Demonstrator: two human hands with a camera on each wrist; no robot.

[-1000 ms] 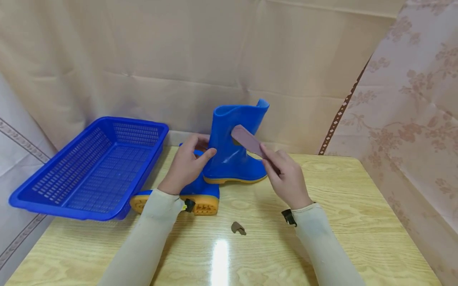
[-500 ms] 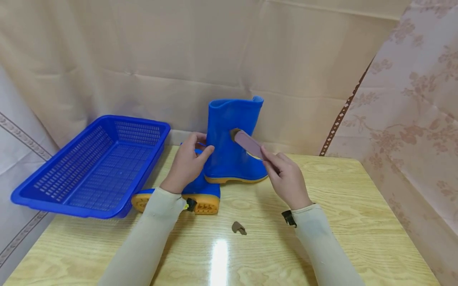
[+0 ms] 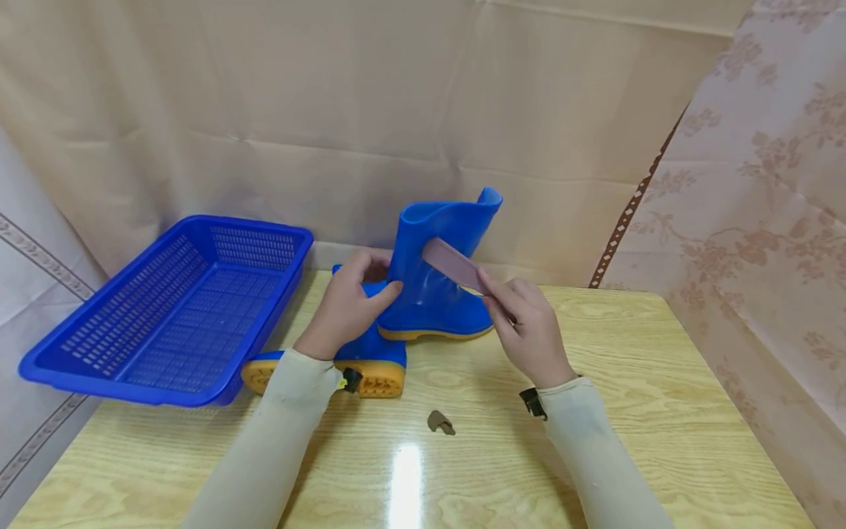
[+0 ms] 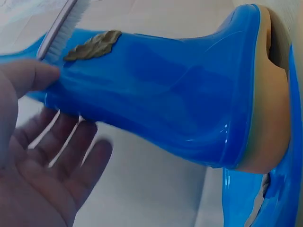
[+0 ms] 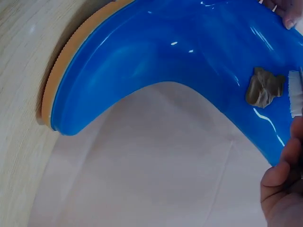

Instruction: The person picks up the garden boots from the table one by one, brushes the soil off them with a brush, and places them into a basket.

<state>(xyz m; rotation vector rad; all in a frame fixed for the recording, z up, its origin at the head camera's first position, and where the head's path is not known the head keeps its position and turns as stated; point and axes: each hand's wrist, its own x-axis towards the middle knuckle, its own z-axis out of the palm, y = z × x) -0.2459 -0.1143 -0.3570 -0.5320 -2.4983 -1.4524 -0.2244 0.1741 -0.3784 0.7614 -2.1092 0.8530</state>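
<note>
A blue rain boot [image 3: 423,286] with a yellow sole stands on the table, its shaft leaning right. My left hand [image 3: 346,301] holds the shaft from the left, thumb in front and fingers behind. A brown mud-like patch [image 4: 94,46] sticks to the shaft; in the head view the brush hides it. My right hand [image 3: 529,323] grips a brush [image 3: 452,264] with a pinkish back. Its white bristles [image 5: 296,92] face the shaft right beside the patch. Another blue boot [image 3: 380,378] lies on its side under my left forearm, yellow sole toward me.
A blue plastic basket [image 3: 198,323] with slotted walls stands at the left of the wooden table [image 3: 628,411]. A small brown curled piece [image 3: 440,422] lies near the front middle. A beige cloth [image 3: 317,95] hangs behind the table, a floral one [image 3: 780,242] at right.
The boot's shaft swung left and upright, then tipped back right and lower. The brush slid down, uncovering the brown patch, then moved left over it. Both grips stayed the same.
</note>
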